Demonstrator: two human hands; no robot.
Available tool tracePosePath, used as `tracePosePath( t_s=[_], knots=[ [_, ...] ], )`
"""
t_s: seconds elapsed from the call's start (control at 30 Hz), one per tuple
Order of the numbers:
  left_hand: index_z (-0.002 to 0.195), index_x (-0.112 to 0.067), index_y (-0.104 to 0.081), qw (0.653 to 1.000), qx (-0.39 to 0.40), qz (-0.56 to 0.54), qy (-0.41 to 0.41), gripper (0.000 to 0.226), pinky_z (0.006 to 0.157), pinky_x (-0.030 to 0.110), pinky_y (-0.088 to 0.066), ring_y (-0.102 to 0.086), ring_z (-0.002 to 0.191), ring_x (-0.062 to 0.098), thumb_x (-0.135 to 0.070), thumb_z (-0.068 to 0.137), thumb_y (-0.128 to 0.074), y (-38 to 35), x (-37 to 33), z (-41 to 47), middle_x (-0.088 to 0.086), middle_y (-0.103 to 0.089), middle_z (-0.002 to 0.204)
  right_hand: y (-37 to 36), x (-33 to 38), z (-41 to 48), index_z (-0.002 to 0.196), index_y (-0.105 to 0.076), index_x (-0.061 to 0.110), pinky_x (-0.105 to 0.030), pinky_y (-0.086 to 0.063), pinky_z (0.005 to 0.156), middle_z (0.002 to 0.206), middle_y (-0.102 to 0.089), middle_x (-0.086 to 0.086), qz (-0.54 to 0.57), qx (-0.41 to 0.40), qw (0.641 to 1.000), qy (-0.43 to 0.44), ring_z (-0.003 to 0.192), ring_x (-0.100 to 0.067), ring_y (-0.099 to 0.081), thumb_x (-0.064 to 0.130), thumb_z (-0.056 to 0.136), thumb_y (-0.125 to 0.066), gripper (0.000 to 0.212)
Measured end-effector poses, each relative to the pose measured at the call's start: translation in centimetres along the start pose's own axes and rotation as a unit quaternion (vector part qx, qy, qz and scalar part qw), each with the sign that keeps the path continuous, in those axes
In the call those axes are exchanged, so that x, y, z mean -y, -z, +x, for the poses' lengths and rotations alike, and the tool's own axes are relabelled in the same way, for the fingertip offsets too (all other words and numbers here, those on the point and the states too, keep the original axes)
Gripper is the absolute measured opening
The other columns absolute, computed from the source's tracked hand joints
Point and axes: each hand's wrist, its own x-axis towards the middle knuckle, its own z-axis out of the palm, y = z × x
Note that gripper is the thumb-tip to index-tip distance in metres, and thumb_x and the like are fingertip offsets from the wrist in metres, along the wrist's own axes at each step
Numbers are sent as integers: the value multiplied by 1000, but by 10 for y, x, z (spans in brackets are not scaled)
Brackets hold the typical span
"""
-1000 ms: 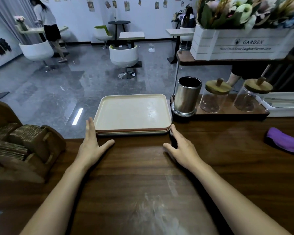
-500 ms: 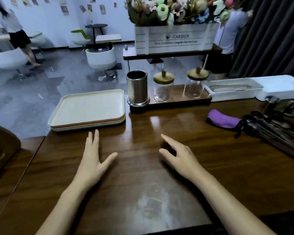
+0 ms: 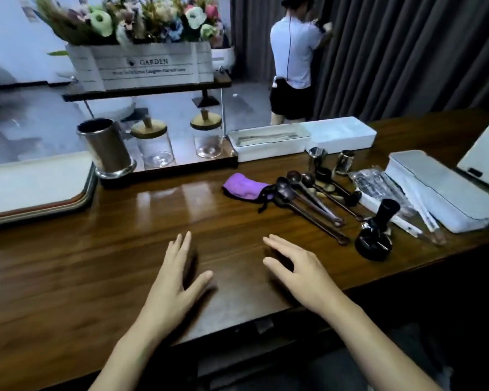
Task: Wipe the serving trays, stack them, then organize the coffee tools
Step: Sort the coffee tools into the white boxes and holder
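Note:
The stacked cream serving trays sit at the far left of the dark wooden counter. A purple cloth lies mid-counter. To its right are several long dark coffee spoons, a black tamper and two small steel cups. My left hand hovers low over the counter with fingers straight, holding nothing. My right hand is beside it, fingers spread and relaxed, also holding nothing. Both hands are well short of the coffee tools.
A steel canister and two glass jars stand on a wooden base behind. White lidded boxes and a white box lie to the right. A flower crate sits on a raised shelf. A person stands by the curtain.
My view has swung right, away from the stacked trays toward the coffee tools. Both hands have left the trays' edge and moved right along the counter, still open.

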Motion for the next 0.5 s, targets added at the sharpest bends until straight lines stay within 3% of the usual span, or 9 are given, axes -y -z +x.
tracePosePath(
  t_s=[0.27, 0.4, 0.5],
  knots=[
    [159, -44, -11, 997, 61, 23, -51, 93, 122, 25, -8, 10, 152, -6, -74, 81, -50, -49, -41, 66, -25, 2, 165, 44, -39, 1, 146, -49, 40, -23, -26, 118, 155, -38, 24, 19, -36, 999, -36, 142, 10, -30, 47, 99, -56, 48],
    [162, -40, -11, 993, 86, 30, -79, 87, 118, 20, -9, 8, 153, -4, -61, 91, -56, -70, -72, 107, -27, 3, 163, 71, -51, -1, 143, -48, 47, -30, -29, 121, 152, -39, 29, 33, -61, 996, -48, 139, 14, -30, 50, 97, -57, 47],
    [162, -39, -11, 987, 108, 49, -108, 88, 120, 20, -10, 4, 153, -2, -64, 90, -53, -86, -91, 135, -23, 1, 165, 98, -55, -2, 137, -50, 53, -31, -30, 120, 146, -42, 35, 58, -110, 991, -47, 136, 18, -32, 51, 95, -57, 43]
  ],
)
